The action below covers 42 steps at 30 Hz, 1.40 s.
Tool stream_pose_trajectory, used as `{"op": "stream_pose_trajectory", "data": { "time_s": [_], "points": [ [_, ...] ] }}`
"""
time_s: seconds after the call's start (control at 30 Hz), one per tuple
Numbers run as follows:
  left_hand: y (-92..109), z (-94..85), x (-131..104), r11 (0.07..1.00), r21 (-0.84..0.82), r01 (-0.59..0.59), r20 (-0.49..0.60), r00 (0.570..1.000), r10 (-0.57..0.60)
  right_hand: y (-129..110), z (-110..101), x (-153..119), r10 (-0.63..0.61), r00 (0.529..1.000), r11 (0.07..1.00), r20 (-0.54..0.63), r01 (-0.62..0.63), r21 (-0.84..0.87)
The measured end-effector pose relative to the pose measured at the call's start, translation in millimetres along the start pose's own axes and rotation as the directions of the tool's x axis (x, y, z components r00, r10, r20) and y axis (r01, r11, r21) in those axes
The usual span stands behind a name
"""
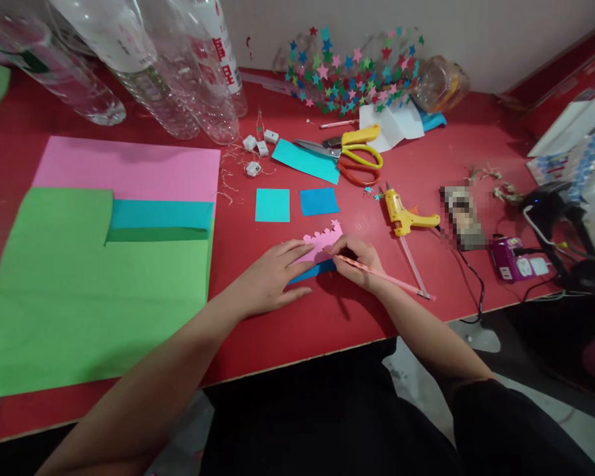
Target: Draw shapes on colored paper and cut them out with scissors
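My right hand (357,259) is closed around a pink pencil (396,280), its tip down on a piece of pink paper (319,246). Star-like points are cut along that paper's far edge. My left hand (277,274) lies flat with fingers spread, pressing on the pink paper's left part. A strip of blue paper (315,271) shows under the pink piece, partly covered by both hands. Beyond them lie a turquoise square (272,205) and a small blue rectangle (319,201) of paper.
Scissors (347,157) rest on turquoise paper at the back. To the right lie a yellow glue gun (402,213) and a purple power adapter (512,259). Large green sheets (94,304) cover the left. Plastic bottles (178,79) and colourful stars (352,73) are behind.
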<state>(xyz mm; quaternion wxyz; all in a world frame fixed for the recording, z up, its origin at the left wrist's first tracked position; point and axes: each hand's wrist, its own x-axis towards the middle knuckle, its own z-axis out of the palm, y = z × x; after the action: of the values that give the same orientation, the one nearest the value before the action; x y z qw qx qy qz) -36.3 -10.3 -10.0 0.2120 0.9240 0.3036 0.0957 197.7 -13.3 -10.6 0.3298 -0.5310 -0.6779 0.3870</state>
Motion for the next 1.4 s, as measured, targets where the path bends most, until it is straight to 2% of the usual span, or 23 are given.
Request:
{"op": "stream_pose_trajectory", "data": {
  "time_s": [0.07,0.23,0.5,0.8,1.2,1.4],
  "points": [
    [0.3,-0.5,-0.2,1.0,0.01,0.0,0.002,1.0,0.0,1.1,0.3,0.7,-0.015,0.999,1.0,0.043,0.015,-0.016],
    [0.7,-0.5,-0.5,1.0,0.016,0.002,-0.004,1.0,-0.002,5.2,-0.2,1.9,-0.06,0.997,0.996,0.046,0.063,-0.064],
    [0.7,-0.1,0.3,1.0,-0.021,0.011,-0.014,1.0,-0.012,5.7,-1.3,3.9,-0.077,0.991,0.996,0.113,0.082,-0.044],
    [0.9,-0.6,0.2,1.0,-0.007,0.013,0.0,1.0,-0.013,4.8,0.0,1.6,-0.07,0.996,0.994,0.046,0.073,-0.076],
    [1.2,-0.6,0.7,1.0,-0.011,0.009,-0.011,1.0,-0.009,7.2,-1.2,2.9,-0.108,0.984,0.992,0.141,0.116,-0.047],
    [1.2,0.2,0.4,0.999,-0.033,0.015,-0.016,1.0,-0.015,4.5,0.6,2.9,-0.098,0.991,0.993,0.092,0.104,-0.057]
  ]
}}
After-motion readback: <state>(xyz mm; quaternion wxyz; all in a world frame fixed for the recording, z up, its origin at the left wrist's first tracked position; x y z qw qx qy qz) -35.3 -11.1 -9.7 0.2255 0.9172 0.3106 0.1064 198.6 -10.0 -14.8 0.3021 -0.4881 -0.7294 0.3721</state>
